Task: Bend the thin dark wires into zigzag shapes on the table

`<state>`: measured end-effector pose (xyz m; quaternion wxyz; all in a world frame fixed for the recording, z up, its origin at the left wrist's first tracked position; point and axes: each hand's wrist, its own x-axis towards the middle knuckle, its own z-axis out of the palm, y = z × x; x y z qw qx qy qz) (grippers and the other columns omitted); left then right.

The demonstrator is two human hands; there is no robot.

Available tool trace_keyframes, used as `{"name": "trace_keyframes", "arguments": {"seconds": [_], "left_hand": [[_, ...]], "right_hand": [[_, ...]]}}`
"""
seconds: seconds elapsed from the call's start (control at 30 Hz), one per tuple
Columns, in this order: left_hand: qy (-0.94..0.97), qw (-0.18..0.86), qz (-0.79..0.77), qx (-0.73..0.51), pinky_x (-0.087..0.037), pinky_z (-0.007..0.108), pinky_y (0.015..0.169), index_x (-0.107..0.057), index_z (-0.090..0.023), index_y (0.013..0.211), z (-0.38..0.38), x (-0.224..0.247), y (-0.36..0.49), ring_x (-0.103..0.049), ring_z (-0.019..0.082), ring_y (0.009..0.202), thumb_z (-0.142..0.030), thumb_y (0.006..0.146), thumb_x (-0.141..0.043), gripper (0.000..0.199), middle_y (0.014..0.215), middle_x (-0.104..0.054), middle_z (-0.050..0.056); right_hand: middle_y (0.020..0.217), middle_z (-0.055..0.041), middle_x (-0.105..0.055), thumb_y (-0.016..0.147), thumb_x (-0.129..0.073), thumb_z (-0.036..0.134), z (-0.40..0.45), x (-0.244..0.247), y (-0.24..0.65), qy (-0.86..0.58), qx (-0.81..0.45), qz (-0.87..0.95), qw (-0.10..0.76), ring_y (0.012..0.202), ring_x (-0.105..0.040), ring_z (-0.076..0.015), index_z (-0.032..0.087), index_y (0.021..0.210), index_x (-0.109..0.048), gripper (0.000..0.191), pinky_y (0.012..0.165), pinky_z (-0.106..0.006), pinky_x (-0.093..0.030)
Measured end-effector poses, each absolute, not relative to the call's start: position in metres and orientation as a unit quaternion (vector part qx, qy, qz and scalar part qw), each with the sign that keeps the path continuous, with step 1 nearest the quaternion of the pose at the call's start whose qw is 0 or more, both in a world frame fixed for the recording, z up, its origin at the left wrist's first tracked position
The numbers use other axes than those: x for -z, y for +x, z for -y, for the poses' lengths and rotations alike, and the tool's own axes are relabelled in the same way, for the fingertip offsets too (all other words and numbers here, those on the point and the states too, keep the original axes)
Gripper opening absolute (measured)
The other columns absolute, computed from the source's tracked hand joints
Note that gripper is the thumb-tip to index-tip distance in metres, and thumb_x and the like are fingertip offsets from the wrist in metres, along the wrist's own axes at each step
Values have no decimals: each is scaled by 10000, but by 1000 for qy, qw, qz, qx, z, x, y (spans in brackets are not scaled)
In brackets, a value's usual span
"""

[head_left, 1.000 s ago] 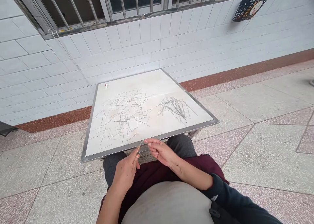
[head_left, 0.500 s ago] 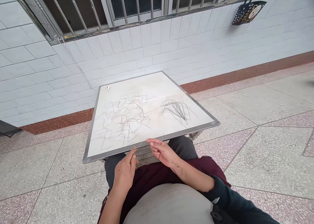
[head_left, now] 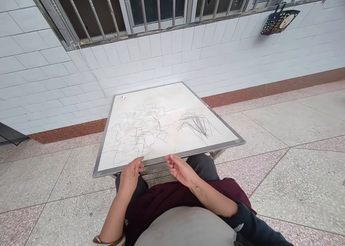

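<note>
A thin strand (head_left: 162,159) is pinched between the closed fingers of the right hand (head_left: 181,170), above the near edge of a white, grey-rimmed worktop (head_left: 172,95); the fingers of the left hand (head_left: 130,176) are held close together, well apart from the right, though whether anything is gripped cannot be told; wavy dark strands (head_left: 142,131) are spread beyond the left hand; a denser dark bundle (head_left: 198,124) is seen to their right.
</note>
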<state>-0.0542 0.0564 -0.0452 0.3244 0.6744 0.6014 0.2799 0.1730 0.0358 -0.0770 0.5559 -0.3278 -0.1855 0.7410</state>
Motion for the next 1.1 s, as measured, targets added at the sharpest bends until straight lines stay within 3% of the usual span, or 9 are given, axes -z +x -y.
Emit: {"name": "trace_keyframes", "arguments": {"seconds": [0.27,0.5,0.7,0.87,1.1], "left_hand": [[745,194,-570,-286,-483,291,670,-687,-259,1062,-128,41,-52,-599,166,740,-351,881,-415,339,844,-644,33],[772,118,-554,-288,-441,272,664,-705,-255,1008,-181,55,-51,-564,171,822,-247,883,-424,308,850,-610,32],[779,91,-557,-273,-436,273,703,-708,-255,989,-209,69,-53,-538,173,849,-242,888,-416,309,825,-596,24],[778,82,-562,-269,-443,301,711,-686,-249,1040,-220,73,-52,-525,198,883,-238,883,-409,318,866,-607,35],[764,58,-552,-329,-449,377,866,-609,-226,1181,-211,57,-54,-500,235,1064,-95,836,-407,421,1121,-605,76]], "right_hand": [[787,-20,-645,697,-764,287,-61,92,167,-345,-738,154,560,642,-574,-63,170,780,-653,182,558,-158,-480],[945,-103,-686,805,-658,240,-89,94,158,-359,-766,106,522,786,-645,-105,138,851,-668,112,653,-176,-542],[1057,-144,-665,861,-583,265,-94,105,161,-349,-798,95,482,827,-645,-107,110,920,-678,191,710,-174,-538],[1046,-131,-673,870,-568,335,-89,106,164,-364,-793,155,463,772,-637,-101,129,978,-680,259,656,-177,-519],[971,-77,-674,836,-592,435,-86,116,164,-362,-777,238,457,723,-631,-94,175,988,-662,309,625,-191,-473]]}}
